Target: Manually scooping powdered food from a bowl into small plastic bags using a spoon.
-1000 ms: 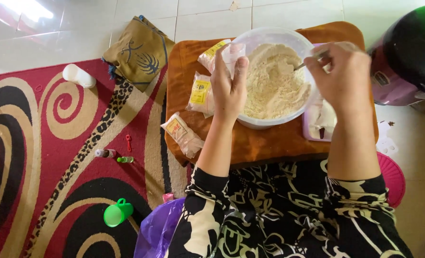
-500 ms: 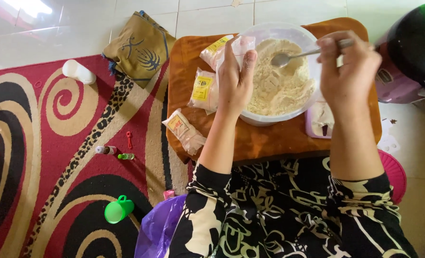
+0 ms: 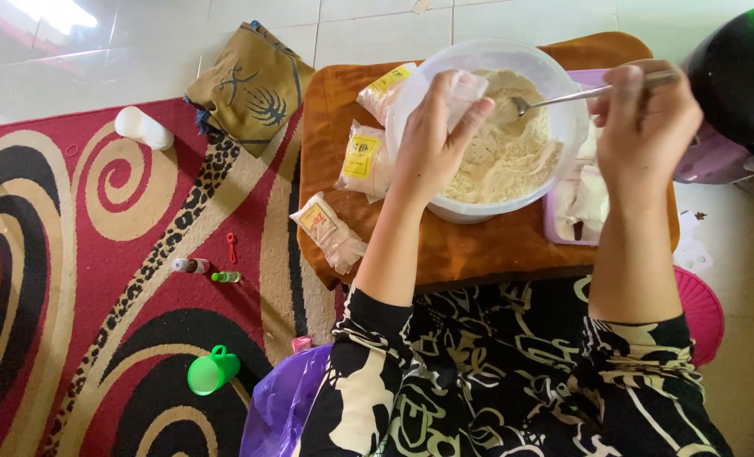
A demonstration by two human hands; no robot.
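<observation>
Bowl of flour sits on the orange board, between both hands. Left hand pinches a clear packet over it; right hand grips a spoon (tip in flour). Sachets lie just left.

green cup – patterned red rug
</observation>
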